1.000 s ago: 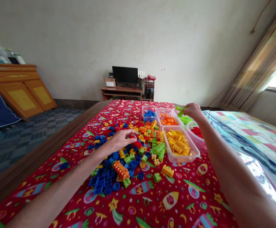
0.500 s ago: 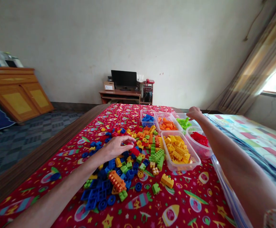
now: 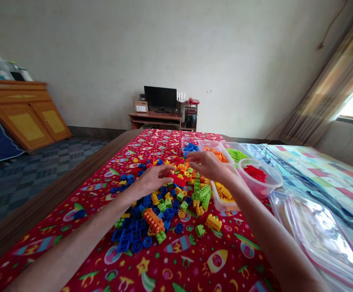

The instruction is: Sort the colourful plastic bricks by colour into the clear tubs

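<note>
A heap of mixed plastic building blocks (image 3: 164, 198) lies on a red patterned tablecloth (image 3: 176, 259). My left hand (image 3: 155, 178) rests on the heap with its fingers curled round a red block (image 3: 176, 179). My right hand (image 3: 208, 164) hovers over the heap's far right side, fingers spread, holding nothing. Behind it stand clear tubs: blue blocks (image 3: 191, 147), orange blocks (image 3: 217, 152), green blocks (image 3: 236, 154), yellow blocks (image 3: 223, 194) and a round tub of red blocks (image 3: 259, 176).
Clear plastic lids or bags (image 3: 319, 231) lie at the right on a checked cover. The table's wooden edge (image 3: 42, 207) runs along the left. A desk with a monitor (image 3: 160, 97) stands against the far wall, a wooden cabinet (image 3: 24, 113) at the left.
My right hand has let go of a green block over the green tub and swung back left over the heap. My left hand has stayed on the heap.
</note>
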Motion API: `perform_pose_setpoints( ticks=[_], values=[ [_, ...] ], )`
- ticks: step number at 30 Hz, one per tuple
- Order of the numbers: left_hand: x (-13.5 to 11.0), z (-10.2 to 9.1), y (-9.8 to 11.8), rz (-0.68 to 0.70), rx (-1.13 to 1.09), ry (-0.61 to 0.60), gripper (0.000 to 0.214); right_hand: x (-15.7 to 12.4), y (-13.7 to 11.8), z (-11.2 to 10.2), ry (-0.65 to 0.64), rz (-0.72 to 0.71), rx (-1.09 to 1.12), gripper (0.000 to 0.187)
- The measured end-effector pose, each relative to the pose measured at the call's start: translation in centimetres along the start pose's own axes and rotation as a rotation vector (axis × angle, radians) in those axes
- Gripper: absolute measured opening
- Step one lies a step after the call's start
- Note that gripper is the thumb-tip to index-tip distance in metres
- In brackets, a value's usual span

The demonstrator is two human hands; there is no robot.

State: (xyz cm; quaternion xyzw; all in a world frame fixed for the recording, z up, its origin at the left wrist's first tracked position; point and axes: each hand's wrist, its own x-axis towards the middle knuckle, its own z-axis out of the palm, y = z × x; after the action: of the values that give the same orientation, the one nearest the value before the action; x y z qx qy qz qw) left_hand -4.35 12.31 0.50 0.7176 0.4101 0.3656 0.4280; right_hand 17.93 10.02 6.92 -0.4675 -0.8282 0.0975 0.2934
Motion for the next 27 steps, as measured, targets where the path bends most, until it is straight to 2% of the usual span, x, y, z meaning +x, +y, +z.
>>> perform_pose_setpoints(
  ticks=[3,5,8,11,13,17,22,27],
  values=[
    [0.0,-0.1,0.1,0.008,-0.019,-0.005,0.057,-1.0,-2.1,3.0,-0.085,-0.08,-0.041,0.026],
    [0.0,-0.1,0.2,0.008,-0.024,-0.008,0.057,-1.2,-2.5,4.2,-0.127,-0.084,-0.079,0.021],
    [0.0,0.0,0.1,0.014,-0.007,-0.019,0.057,-1.4,-2.1,4.8,-0.177,-0.081,-0.107,0.017],
    [0.0,-0.2,-0.1,0.07,0.049,-0.033,0.05,-1.5,-1.1,4.6,-0.164,-0.056,-0.115,0.025],
    [0.1,-0.7,-0.2,0.137,0.168,0.001,0.042,-1.7,-0.4,4.6,-0.11,-0.005,-0.149,0.027],
    [0.2,-1.8,-0.8,0.239,0.565,0.073,0.027,-2.0,0.6,4.6,-0.057,0.088,-0.257,0.021],
    [0.1,-1.6,-2.8,0.368,0.849,-0.042,0.028,-2.1,0.6,5.0,-0.066,0.082,-0.315,0.027],
    [-0.1,-1.4,-3.3,0.376,0.992,-0.073,0.023,-2.1,0.7,5.3,-0.085,0.076,-0.308,0.037]
  ],
)
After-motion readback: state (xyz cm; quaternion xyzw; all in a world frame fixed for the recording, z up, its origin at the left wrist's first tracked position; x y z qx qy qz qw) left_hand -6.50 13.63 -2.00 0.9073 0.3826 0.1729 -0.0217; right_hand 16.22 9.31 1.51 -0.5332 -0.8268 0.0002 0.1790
